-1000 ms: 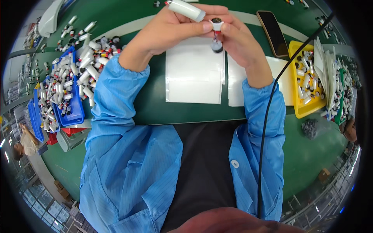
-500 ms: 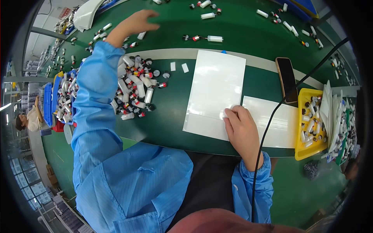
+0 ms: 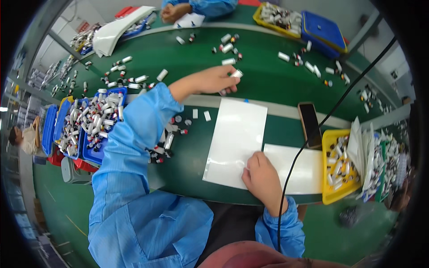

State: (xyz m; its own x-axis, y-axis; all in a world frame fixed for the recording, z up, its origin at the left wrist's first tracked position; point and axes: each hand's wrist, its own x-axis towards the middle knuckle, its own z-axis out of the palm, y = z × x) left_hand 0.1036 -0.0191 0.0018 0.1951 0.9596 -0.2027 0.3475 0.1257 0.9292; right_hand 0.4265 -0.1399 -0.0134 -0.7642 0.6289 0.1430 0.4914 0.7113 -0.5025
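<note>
My left hand [image 3: 217, 81] reaches over the green belt, its fingers closed around a small white cylinder [image 3: 236, 74]. The rest of that piece, if any, is hidden behind the fingers. My right hand [image 3: 263, 178] rests at the lower right part of a glossy white sheet [image 3: 237, 129], thumb and fingertips pinched together. Whatever lies between those fingertips is too small to make out. Beside my left sleeve lies a heap of small white cylinders with red and black ends [image 3: 169, 140], partly covered by the arm. Two little white rectangles [image 3: 207, 116] lie between heap and sheet.
A second white sheet [image 3: 295, 167], a phone [image 3: 309, 123] and a yellow tray of cylinders [image 3: 328, 194] are at right. A black cable [image 3: 292, 172] crosses in front. Blue bins [image 3: 91, 154] stand left. Loose cylinders dot the belt [image 3: 196, 58]; another person's hands [image 3: 176, 12] are across it.
My left hand has swung rightward from the upper left, its spread fingers now closed on a white cylinder. The view has tilted up, showing the far side. My right hand stays on the sheet.
</note>
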